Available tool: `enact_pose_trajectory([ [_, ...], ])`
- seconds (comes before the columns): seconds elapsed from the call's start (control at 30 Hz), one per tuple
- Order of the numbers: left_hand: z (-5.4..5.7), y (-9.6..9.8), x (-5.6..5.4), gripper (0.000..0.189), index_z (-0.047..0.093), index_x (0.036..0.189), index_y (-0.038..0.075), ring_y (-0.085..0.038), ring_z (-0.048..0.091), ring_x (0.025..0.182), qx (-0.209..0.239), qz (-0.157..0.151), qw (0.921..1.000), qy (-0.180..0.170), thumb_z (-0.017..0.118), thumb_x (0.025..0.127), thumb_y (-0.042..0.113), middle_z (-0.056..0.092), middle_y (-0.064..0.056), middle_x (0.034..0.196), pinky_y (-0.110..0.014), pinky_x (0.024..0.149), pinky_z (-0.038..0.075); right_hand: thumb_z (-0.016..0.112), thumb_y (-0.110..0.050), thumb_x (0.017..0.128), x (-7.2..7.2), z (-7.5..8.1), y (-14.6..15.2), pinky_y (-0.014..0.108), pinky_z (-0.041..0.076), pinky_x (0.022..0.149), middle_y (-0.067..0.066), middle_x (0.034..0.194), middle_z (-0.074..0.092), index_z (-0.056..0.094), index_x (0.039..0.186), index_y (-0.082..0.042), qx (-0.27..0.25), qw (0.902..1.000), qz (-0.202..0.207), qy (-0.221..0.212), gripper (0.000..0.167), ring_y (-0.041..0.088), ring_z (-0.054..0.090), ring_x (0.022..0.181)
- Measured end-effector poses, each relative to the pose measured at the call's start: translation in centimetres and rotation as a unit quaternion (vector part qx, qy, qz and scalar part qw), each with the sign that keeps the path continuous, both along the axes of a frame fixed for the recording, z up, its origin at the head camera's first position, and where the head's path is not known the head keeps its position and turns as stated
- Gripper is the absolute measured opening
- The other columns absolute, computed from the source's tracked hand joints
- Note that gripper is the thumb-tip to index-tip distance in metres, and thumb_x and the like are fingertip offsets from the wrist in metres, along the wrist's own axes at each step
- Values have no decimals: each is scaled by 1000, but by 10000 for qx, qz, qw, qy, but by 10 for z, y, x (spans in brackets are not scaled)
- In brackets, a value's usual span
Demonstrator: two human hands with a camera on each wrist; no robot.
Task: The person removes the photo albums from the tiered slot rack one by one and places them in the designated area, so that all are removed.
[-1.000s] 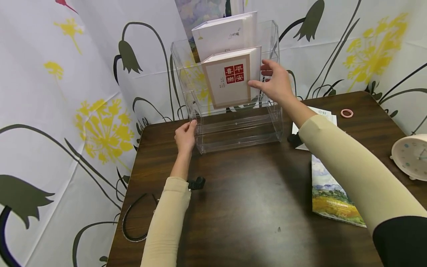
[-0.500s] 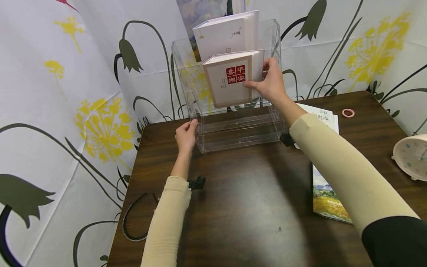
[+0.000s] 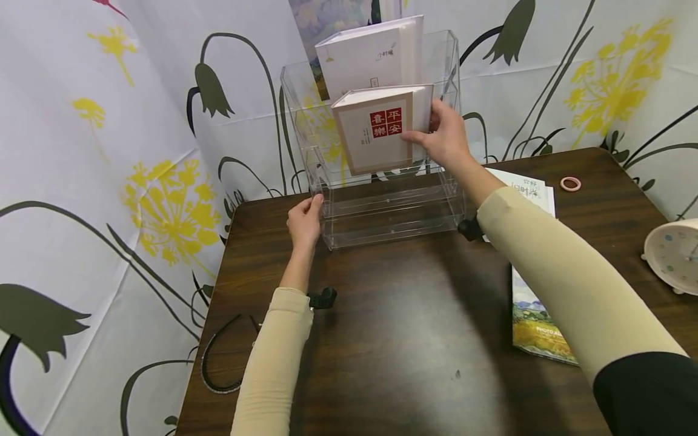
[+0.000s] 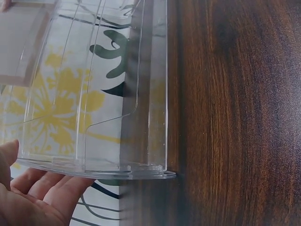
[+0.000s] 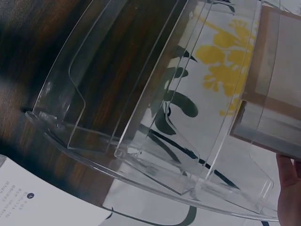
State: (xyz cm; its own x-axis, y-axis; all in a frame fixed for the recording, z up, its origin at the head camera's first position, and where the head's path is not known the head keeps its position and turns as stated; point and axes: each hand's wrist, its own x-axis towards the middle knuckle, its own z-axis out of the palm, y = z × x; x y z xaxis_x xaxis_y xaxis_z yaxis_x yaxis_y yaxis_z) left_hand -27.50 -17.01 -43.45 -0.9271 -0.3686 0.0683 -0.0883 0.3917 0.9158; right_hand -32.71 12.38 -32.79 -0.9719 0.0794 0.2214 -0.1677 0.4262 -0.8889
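Note:
A clear acrylic tiered book rack (image 3: 389, 227) stands at the back of the table. My left hand (image 3: 304, 223) grips its left side panel low down, thumb and fingers on either face in the left wrist view. My right hand (image 3: 448, 136) holds the right edge of a small beige-bordered book (image 3: 376, 151) with red square characters, thumb on its front cover and fingers behind. The book stands in a middle tier, leaning back. Behind it, higher up, stands a larger white book (image 3: 354, 63), and a painted-cover album (image 3: 322, 18) rises at the very back.
Right of the rack lie white printed papers (image 3: 531, 188) and a photo album (image 3: 537, 330), partly under my right sleeve. A pink ring (image 3: 570, 184) and a round clock (image 3: 673, 254) sit farther right. A black headband (image 3: 209, 369) lies at the front left.
My right hand has moved left onto the small book, its fingers now round the right edge. The book's top has dropped slightly and shifted right. My left hand stays on the rack.

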Motion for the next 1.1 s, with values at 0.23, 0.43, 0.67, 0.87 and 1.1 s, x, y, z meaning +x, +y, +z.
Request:
enact_pose_trajectory([
  [0.23,1,-2,3,40,73,115,8,-30,56,116,-17,39,10000,-55,63,95,42,68,-10,118,-46,100,40,85,-15,77,4,4,4,29,52,90,13,118,68,58,125,-5,-126,9983,341,452,56,20,66,104],
  [0.43,0,-1,2,40,73,114,9,-31,55,116,-18,-57,10000,-72,63,96,43,69,-9,116,-48,100,39,85,-4,75,15,13,14,29,53,88,14,116,69,62,122,-4,-847,9915,416,895,53,18,68,99],
  [0.67,0,-3,2,41,74,114,10,-32,52,120,-1,-25,9999,-125,63,95,45,68,-8,118,-49,101,38,82,5,75,48,26,23,30,55,84,7,105,72,67,110,-5,-1781,9702,409,1589,39,16,68,93],
  [0.87,1,-2,1,42,73,116,9,-33,53,120,-16,-78,9999,-131,63,95,44,68,-9,120,-50,102,38,82,4,76,77,8,41,29,55,84,9,107,72,67,115,-4,-2086,9626,360,1690,43,18,69,97],
  [1.1,1,-2,0,43,73,117,10,-31,55,116,75,-67,9998,-159,63,95,45,68,-9,118,-49,100,40,78,2,81,125,-34,56,26,57,77,5,107,72,55,127,3,-2890,9546,702,146,51,15,70,95],
])
